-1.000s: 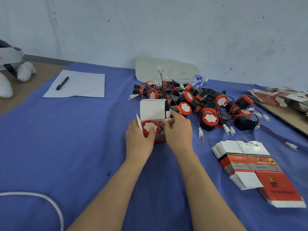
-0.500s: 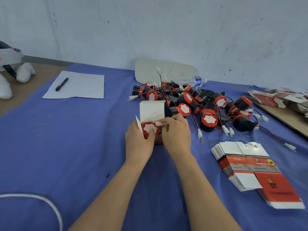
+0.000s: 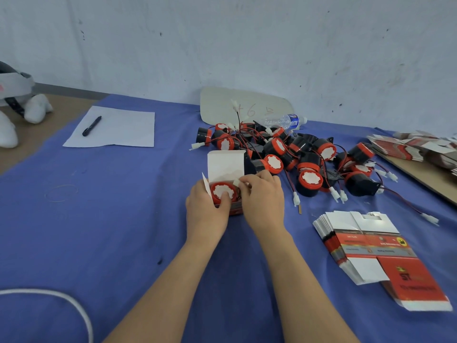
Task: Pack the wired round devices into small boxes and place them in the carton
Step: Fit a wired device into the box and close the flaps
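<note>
A small red-and-white box (image 3: pixel 226 167) stands on the blue cloth with its white lid flap up. Inside it sits a round black device with a red rim and white face (image 3: pixel 220 190). My left hand (image 3: pixel 206 211) grips the box from the left, thumb pressing on the device's face. My right hand (image 3: pixel 263 200) holds the box's right side and pinches the device's white wire connector (image 3: pixel 237 182) at the box opening. A pile of several more wired round devices (image 3: pixel 291 154) lies just behind and to the right. No carton is in view.
A stack of flat unfolded boxes (image 3: pixel 366 246) lies at the right front, more flat boxes (image 3: pixel 410 147) on a board at far right. A paper sheet (image 3: pixel 116 129) with a pen (image 3: pixel 92 126), a water bottle (image 3: pixel 284 121) and a white cable (image 3: pixel 61 300) are also on the table.
My right hand has moved the white connector left, over the box opening. My left thumb has come down on the device's face. The box has stayed in place.
</note>
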Motion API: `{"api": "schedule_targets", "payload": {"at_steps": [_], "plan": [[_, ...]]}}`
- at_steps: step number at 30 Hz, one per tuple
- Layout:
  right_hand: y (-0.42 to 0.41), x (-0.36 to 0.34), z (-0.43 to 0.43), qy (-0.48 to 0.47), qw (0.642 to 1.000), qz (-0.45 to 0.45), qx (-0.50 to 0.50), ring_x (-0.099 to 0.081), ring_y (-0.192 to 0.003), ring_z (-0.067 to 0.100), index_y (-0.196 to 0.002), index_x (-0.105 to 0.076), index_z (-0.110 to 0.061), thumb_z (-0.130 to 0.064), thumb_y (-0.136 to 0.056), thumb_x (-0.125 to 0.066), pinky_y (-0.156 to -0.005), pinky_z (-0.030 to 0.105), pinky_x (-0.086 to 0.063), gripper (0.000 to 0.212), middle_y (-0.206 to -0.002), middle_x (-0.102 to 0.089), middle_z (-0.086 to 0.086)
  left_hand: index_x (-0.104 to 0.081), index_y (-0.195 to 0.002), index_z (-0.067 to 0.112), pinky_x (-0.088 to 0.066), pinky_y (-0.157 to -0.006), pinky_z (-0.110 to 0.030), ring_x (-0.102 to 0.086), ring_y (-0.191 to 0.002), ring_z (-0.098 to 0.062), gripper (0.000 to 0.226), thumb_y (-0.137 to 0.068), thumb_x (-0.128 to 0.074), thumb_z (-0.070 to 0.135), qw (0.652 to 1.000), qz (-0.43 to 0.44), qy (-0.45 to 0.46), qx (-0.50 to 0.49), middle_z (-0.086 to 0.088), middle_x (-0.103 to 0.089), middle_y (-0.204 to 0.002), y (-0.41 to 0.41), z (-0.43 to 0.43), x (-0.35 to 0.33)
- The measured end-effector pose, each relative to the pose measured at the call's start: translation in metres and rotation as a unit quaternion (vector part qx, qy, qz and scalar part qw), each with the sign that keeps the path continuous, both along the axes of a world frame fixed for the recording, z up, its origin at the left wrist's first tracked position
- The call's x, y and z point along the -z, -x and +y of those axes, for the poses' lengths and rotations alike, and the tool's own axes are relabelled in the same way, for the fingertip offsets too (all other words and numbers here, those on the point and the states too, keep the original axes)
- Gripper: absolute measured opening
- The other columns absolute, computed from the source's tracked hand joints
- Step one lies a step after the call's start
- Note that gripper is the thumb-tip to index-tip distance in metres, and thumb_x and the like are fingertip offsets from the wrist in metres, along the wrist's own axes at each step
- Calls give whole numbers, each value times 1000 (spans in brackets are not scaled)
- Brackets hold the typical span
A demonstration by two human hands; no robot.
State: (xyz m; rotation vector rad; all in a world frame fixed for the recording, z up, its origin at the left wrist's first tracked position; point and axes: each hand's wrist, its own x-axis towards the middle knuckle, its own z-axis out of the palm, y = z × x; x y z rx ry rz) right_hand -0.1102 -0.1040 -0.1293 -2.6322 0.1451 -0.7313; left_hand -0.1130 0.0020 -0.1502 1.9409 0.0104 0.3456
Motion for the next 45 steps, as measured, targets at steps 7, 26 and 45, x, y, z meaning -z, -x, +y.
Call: {"api": "schedule_targets", "payload": {"at_steps": [7,26,45], "plan": [[-1,-7,-1,20,998,56,-11,-42,-95,19,-111,-62,-20,-16,-95,-47,-81,33,-40,22,-107,-58,2,-49,-124,10,-49,-92,-41,-53,-111,-24,38,-90,-60,22,1000,-18,-10,2,-6,-56,-119,2,-1,0],[11,-13,-7,-8,995,91,-49,-39,-97,16,-91,-65,-27,-48,-92,-52,-80,32,-21,24,-90,-62,-10,-51,-123,13,-42,-91,-31,-47,-112,-21,41,-88,-63,29,999,3,-29,-28,-6,-51,-120,-3,2,1],[-18,-29,5,-69,970,228,50,-47,-116,40,-141,-15,-5,-16,-88,-63,-85,43,-43,73,-135,-38,23,-43,-131,11,-49,-84,-33,-52,-105,-21,51,-87,-64,26,1000,-10,-10,-24,-4,-40,-125,1,0,-2]]}}
